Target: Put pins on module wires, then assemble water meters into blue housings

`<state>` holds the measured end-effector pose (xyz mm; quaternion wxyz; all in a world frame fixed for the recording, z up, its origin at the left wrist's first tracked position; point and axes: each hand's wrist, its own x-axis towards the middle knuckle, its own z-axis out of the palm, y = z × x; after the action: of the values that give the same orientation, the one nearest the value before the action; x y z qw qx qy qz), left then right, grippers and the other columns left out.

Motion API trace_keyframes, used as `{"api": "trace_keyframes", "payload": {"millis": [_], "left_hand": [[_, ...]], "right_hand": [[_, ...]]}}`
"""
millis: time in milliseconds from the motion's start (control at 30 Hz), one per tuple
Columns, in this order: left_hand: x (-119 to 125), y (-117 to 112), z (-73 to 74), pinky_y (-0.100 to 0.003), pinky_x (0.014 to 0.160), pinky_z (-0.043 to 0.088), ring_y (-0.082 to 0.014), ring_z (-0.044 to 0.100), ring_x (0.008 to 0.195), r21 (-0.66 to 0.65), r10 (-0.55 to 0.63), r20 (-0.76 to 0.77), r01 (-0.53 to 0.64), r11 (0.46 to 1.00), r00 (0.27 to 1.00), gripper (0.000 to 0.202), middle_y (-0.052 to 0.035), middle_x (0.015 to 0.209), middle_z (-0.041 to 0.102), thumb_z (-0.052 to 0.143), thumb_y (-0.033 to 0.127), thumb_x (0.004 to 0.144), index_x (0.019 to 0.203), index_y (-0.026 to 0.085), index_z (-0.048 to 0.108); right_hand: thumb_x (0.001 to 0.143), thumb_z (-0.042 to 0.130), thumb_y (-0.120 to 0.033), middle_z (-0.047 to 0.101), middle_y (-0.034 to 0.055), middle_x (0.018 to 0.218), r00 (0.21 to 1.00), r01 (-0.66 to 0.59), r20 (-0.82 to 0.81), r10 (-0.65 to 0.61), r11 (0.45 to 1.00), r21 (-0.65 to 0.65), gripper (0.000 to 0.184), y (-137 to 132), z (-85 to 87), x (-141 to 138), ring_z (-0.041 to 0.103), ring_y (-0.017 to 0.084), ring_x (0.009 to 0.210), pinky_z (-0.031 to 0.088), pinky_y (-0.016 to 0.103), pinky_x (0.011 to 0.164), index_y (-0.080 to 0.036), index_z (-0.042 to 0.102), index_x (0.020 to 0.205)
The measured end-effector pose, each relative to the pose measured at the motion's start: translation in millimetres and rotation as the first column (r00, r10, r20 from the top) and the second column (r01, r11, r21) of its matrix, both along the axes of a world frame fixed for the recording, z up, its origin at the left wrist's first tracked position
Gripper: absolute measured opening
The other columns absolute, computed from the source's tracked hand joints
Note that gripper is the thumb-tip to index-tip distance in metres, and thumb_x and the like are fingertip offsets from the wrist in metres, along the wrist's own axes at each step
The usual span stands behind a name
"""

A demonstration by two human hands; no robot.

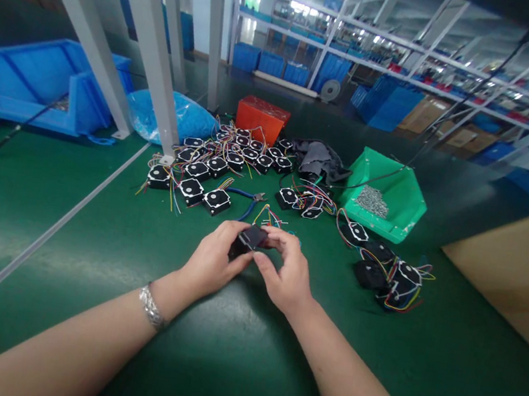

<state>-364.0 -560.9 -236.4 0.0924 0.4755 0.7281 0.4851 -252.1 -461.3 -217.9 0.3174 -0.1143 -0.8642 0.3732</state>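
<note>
Between my two hands, just above the green work surface, is a small black motor with coloured wires coming out at its far side. My left hand grips it from the left, fingers and thumb closed around its edge. From the right, my right hand holds it too, thumb near its front corner and fingers along the far side. Just beyond them lie blue-handled pliers. Many similar black motors with white edges and wires cluster behind and to the left.
More motors lie to the right. A green bin holds small metal parts. Behind are a red box, a dark cloth and a blue bag. Grey posts rise at left near a blue bin; cardboard stands right.
</note>
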Motion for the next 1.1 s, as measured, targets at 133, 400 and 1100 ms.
{"api": "trace_keyframes", "payload": {"millis": [133, 400, 1100], "left_hand": [[-10.7, 6.3, -4.4, -0.028, 0.062, 0.047, -0.0154, 0.057, 0.069, 0.048, 0.093, 0.520, -0.138, 0.989, 0.849, 0.027, -0.0036, 0.080, 0.059, 0.048, 0.035, 0.075, 0.094, 0.015, 0.047], [-28.5, 27.5, -2.6, -0.027, 0.074, 0.043, -0.0168, 0.056, 0.081, 0.006, 0.202, 0.341, -0.217, 0.976, 0.918, 0.026, -0.0042, 0.086, 0.060, 0.044, 0.036, 0.077, 0.089, 0.016, 0.053], [15.9, 105.6, -6.8, -0.029, 0.069, 0.040, -0.0181, 0.055, 0.072, -0.094, -0.045, 0.260, 0.072, 0.993, 0.964, 0.019, -0.0041, 0.074, 0.059, 0.047, 0.034, 0.077, 0.081, 0.017, 0.053]], "right_hand": [[0.081, 0.043, -0.026, 0.057, 0.0087, 0.095, 0.969, 0.222, 0.079, -0.236, 0.962, 0.157, 0.019, 17.9, -5.6, -1.5, 0.056, 0.018, 0.085, 0.044, 0.035, 0.079, -0.019, 0.047, 0.099], [0.075, 0.038, -0.012, 0.054, 0.0163, 0.111, 0.840, 0.284, 0.316, -0.441, 0.854, 0.435, 0.036, 66.4, -27.1, -1.5, 0.048, 0.025, 0.106, 0.038, 0.040, 0.093, -0.006, 0.051, 0.108], [0.075, 0.030, -0.011, 0.060, 0.0124, 0.089, 0.762, 0.533, 0.307, -0.570, 0.822, 0.202, 0.030, 77.9, -19.7, 9.3, 0.056, 0.023, 0.083, 0.043, 0.035, 0.074, -0.013, 0.053, 0.094]]}}
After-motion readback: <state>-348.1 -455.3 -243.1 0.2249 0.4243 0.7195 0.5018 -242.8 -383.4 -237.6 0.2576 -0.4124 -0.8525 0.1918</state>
